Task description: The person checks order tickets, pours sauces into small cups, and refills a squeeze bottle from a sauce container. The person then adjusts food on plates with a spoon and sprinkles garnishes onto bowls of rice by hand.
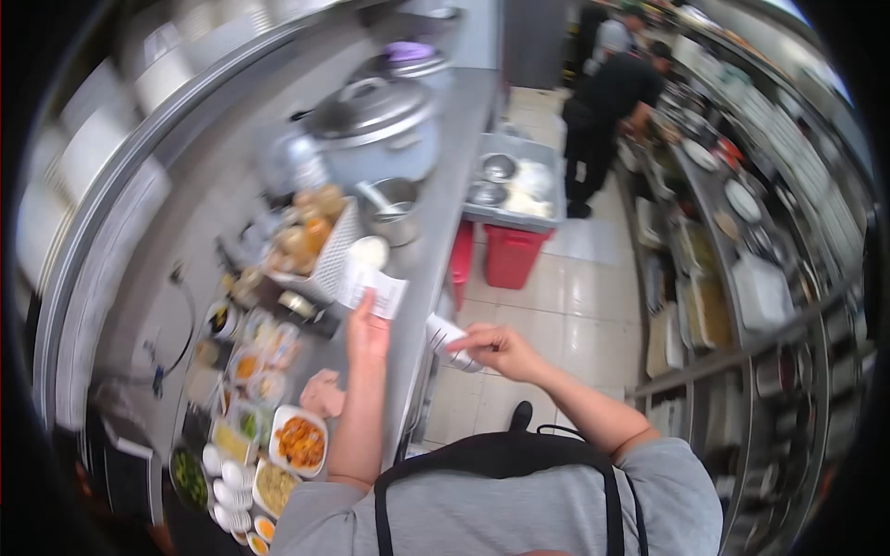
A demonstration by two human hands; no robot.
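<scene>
My left hand (370, 335) pinches a printed slip (384, 295) over the steel counter (428, 222); my right hand (496, 350) pinches a curled paper (443, 334) just beyond the counter's edge. Both are picked up, neither yet put down. Print is too blurred to read; my left fingers are partly hidden behind the slip.
</scene>
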